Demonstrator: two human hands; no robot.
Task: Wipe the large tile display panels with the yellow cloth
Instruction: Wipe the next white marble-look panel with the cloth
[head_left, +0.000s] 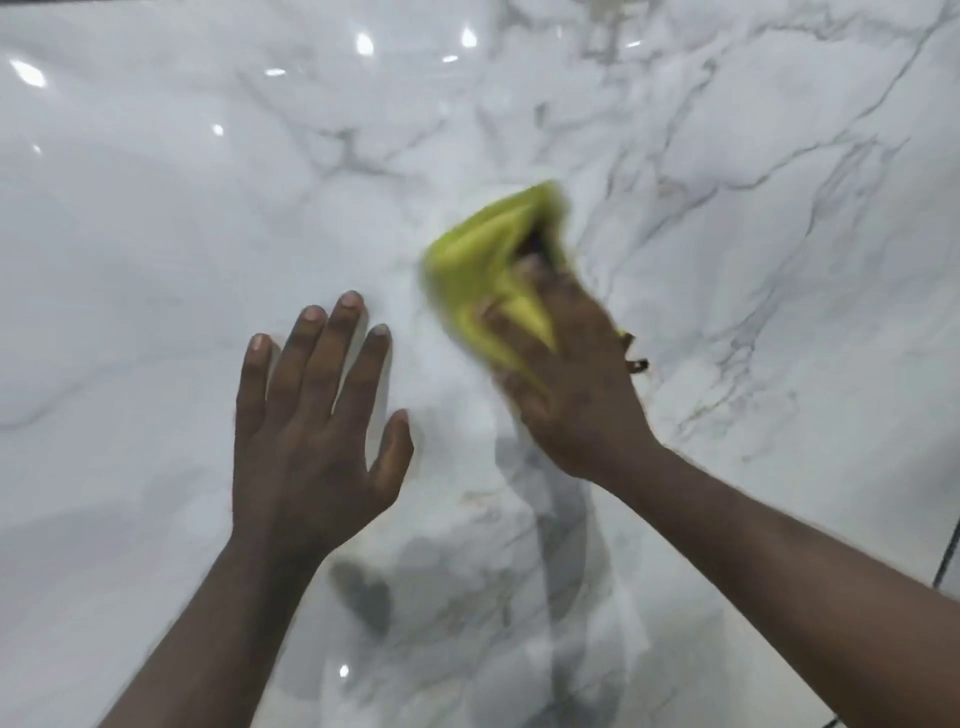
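White, grey-veined glossy tile fills my feed, so I work up from the near edge. Closest to me, the left hand (311, 431) has its fingers straight and spread wide, palm toward the tile panel (156, 208). It holds nothing, and I cannot tell whether it touches the surface or hovers just off it.

Just beside it, a little further up, the right hand (566, 384) has its fingers curled into the bunched yellow cloth (483, 270), gripping it against the panel near the middle of the view. Both hand and cloth are blurred, which I read as a wiping stroke in hand. A small dark tab (636, 358) sticks out by that hand. It may be the cloth's label, though I can't be sure.

On progress, I judge the job is mid-way on this panel. No streak, dust line or wet edge separates the wiped part from the unwiped part, so I cannot say how much is done. Beyond the cloth the upper panel carries bright light reflections (363, 44). A dark joint (950, 556) at the right edge suggests another panel to do.

No bucket, bottle or other container is in view.
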